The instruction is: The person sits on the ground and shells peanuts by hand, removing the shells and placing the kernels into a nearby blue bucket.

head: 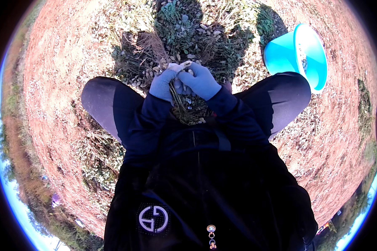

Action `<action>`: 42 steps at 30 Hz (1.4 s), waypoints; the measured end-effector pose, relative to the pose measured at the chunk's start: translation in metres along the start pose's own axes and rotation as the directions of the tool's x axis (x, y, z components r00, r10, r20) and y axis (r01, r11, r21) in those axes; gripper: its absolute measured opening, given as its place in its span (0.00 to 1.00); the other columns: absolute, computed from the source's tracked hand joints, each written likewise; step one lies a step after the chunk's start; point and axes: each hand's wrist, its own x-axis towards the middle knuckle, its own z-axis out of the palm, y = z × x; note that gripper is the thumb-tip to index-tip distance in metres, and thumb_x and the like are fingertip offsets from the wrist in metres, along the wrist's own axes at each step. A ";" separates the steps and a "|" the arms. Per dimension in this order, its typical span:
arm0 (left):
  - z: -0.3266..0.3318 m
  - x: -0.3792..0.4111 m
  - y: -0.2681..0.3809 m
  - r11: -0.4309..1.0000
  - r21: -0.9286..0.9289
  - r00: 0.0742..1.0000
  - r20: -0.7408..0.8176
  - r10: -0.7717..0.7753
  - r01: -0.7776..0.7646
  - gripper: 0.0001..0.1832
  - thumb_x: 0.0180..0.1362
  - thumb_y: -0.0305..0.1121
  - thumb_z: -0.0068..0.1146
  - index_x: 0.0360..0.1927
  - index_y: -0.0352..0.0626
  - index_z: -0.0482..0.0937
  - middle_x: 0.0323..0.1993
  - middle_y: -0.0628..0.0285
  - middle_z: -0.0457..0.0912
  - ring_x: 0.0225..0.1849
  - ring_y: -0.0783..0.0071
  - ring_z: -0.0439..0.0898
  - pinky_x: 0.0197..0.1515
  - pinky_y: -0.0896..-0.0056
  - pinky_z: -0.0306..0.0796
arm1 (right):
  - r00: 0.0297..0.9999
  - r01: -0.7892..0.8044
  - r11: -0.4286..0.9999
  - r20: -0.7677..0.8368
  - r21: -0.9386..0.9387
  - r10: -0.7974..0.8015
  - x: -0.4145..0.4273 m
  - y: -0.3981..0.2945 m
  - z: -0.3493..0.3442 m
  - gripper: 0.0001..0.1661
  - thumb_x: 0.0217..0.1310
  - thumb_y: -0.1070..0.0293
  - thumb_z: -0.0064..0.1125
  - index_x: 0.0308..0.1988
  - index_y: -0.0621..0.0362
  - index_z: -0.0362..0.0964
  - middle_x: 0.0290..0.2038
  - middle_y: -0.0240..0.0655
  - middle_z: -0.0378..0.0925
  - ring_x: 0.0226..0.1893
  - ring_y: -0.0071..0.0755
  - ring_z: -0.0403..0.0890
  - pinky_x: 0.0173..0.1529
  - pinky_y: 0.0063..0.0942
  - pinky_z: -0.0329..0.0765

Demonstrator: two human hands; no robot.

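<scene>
My left hand (162,85), in a pale grey knit glove, grips the dry stems of a peanut plant (177,99), which hang down between my wrists. Close beside it, my right hand (201,81), gloved alike, is closed around peanut pods at the plant's upper end. One pale pod (191,72) shows by the right thumb, and another (186,64) lies at the fingertips. The fingers partly hide what is held. Loose peanut pods (144,79) are heaped on the ground just left of my hands.
Heaped peanut plants (182,31) with green leaves and roots lie in front. A turquoise bucket (278,55) with some contents sits beyond my right knee (289,86). More cut plants (102,157) lie behind my left knee (97,91), on reddish bare soil (56,94).
</scene>
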 end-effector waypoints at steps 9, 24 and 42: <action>-0.027 -0.025 -0.025 0.987 -0.003 0.957 0.246 -0.154 0.160 0.08 0.47 0.32 0.56 0.27 0.39 0.73 0.26 0.59 0.76 0.27 0.63 0.77 0.30 0.61 0.75 | 0.885 0.421 0.666 0.439 -0.616 -0.154 -0.032 -0.044 -0.025 0.12 0.51 0.62 0.53 0.32 0.60 0.71 0.20 0.43 0.74 0.22 0.46 0.77 0.29 0.34 0.73; 0.005 -0.014 -0.015 0.996 -0.079 0.998 0.049 -0.028 0.032 0.12 0.61 0.38 0.44 0.24 0.46 0.68 0.13 0.66 0.66 0.17 0.71 0.68 0.31 0.60 0.72 | 0.751 -0.078 0.667 -0.484 -0.741 -0.450 -0.148 -0.183 -0.186 0.14 0.55 0.66 0.59 0.41 0.60 0.71 0.21 0.27 0.69 0.19 0.16 0.69 0.23 0.17 0.66; 0.011 0.002 0.015 0.963 -0.153 0.963 0.125 0.240 -0.220 0.16 0.55 0.43 0.53 0.32 0.39 0.74 0.33 0.56 0.75 0.34 0.57 0.77 0.48 0.47 0.71 | 0.826 0.477 0.835 -0.185 -0.275 -0.533 -0.054 -0.090 -0.103 0.17 0.61 0.70 0.53 0.49 0.63 0.67 0.44 0.36 0.76 0.42 0.24 0.76 0.46 0.23 0.73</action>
